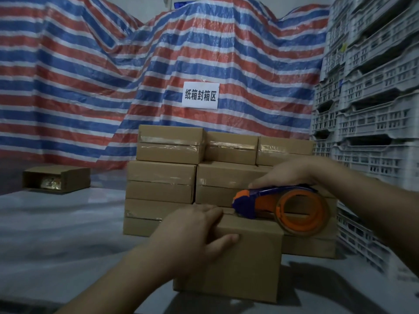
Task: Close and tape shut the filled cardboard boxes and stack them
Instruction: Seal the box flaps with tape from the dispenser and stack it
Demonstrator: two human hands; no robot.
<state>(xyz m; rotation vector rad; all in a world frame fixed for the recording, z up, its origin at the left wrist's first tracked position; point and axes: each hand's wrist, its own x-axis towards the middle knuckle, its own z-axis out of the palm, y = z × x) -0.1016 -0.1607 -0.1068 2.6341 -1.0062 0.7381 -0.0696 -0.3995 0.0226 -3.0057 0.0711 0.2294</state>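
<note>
Item: one closed cardboard box, plain brown, set nearest the viewer on a grey worktop. The left hand is laid over the box's upper left corner, fingers spread across the top and the thumb pressed against the front face; the box is gripped at that edge. A tape dispenser, blue and orange with a roll of clear tape, is held by the right hand, whose fingers are curled over its upper handle; its front end is set on the top of the box, just right of the left hand. Directly behind, a stack of taped boxes is ranged in three tiers. An open-ended carton lies well apart at the left. A striped tarpaulin carrying a white paper sign is hung behind; grey plastic crates are piled at the right.
</note>
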